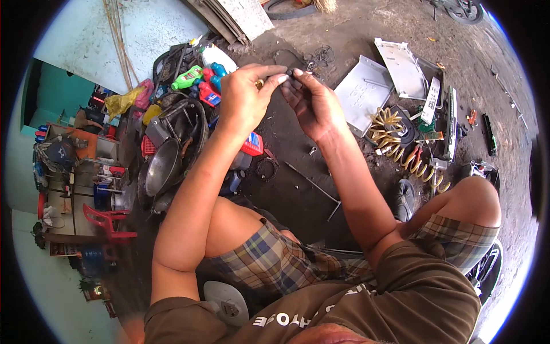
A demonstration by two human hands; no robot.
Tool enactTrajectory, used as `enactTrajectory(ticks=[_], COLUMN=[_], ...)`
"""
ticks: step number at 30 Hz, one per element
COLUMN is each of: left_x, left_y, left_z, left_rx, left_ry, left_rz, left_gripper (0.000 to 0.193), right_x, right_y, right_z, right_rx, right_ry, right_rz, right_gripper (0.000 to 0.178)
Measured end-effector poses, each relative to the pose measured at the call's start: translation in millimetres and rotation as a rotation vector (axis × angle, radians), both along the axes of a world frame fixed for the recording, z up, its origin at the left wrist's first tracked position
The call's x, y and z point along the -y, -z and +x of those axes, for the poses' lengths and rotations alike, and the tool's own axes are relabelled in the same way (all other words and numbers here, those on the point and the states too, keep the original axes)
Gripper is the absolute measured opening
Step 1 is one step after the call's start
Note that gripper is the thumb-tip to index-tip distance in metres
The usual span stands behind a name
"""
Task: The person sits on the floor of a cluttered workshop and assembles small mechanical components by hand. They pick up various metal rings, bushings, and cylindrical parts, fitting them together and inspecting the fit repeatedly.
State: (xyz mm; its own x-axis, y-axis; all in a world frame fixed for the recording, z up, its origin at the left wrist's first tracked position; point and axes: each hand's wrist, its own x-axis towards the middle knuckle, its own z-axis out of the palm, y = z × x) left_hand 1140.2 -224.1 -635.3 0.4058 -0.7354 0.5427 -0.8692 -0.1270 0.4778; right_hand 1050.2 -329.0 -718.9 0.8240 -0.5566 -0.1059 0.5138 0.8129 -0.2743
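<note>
My left hand [245, 94] and my right hand [317, 108] meet in front of me, above the dark ground. Between their fingertips is a small dark part [291, 73], mostly covered by the fingers, so its kind does not show. My left thumb and forefinger are pinched together at its left side. On the other side, the thumb and forefinger of my right hand press on it, while the remaining fingers curl below. Under my forearms a T-handle wrench [314, 184] lies on the ground, with a small metal piece [313, 150] near it.
To the left are piled bottles [188, 78], a metal pan [162, 166] and a red basket [252, 144]. Grey metal panels [362, 94], a coiled yellow hose [395, 150] and a green circuit board [425, 127] lie to the right. A red chair [109, 222] stands far left.
</note>
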Motion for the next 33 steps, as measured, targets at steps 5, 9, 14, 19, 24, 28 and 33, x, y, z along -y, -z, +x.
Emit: enactTrajectory(ticks=[5, 9, 14, 19, 24, 28, 33], left_x=[0.2, -0.4, 1.0, 2.8, 2.6, 2.8, 3.9], left_y=[-5.6, -4.5, 0.0, -1.5, -0.7, -3.1, 0.7], left_z=[-2.8, -1.3, -2.4, -2.8, -3.6, -8.3, -9.8], left_rx=[0.051, 0.043, 0.103, 0.147, 0.120, 0.103, -0.075], left_ry=[0.022, 0.029, 0.062, 0.032, -0.010, 0.068, 0.047], left_rz=[0.035, 0.045, 0.013, 0.056, 0.037, 0.128, 0.084], left_gripper=[0.018, 0.018, 0.012, 0.015, 0.014, 0.016, 0.021], right_x=[-10.7, -13.0, -14.2, -14.9, -11.2, -4.5, -2.7], right_y=[-9.3, -10.3, -9.3, -6.9, 1.1, 9.7, 10.5], right_z=[-3.5, -3.4, -3.2, -3.2, 4.3, 5.5, 5.9], right_rx=[-0.085, -0.100, -0.085, -0.072, -0.016, 0.010, 0.021], right_ry=[0.140, 0.175, 0.143, 0.133, 0.021, -0.042, -0.096], right_rz=[-0.141, -0.176, -0.132, -0.107, 0.080, 0.188, 0.226], right_gripper=[0.015, 0.014, 0.013, 0.015, 0.013, 0.009, 0.010])
